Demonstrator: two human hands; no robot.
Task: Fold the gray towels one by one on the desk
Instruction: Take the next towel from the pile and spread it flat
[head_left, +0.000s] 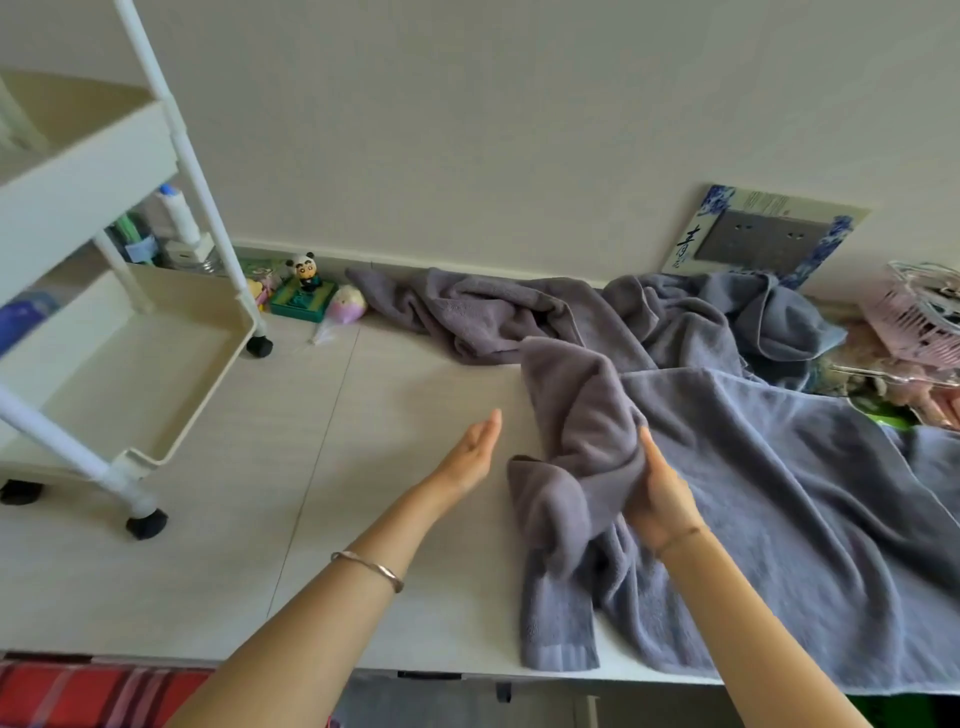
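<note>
A small gray towel (576, 452) is bunched and lifted in the middle of the light wooden desk (311, 493), its lower end trailing to the front edge. My right hand (660, 493) grips its right side, fingers curled into the cloth. My left hand (475, 449) hovers just left of it with straight fingers, touching nothing. A large blue-gray towel (800, 493) lies spread under and to the right of the small one. More gray towels (498, 312) lie crumpled along the wall behind.
A white wheeled cart (130, 332) stands on the desk's left part. Small toys and a panda figure (304, 283) sit by the wall. A pink basket (919, 317) and clutter fill the right end. A wall socket (758, 239) is above the towels.
</note>
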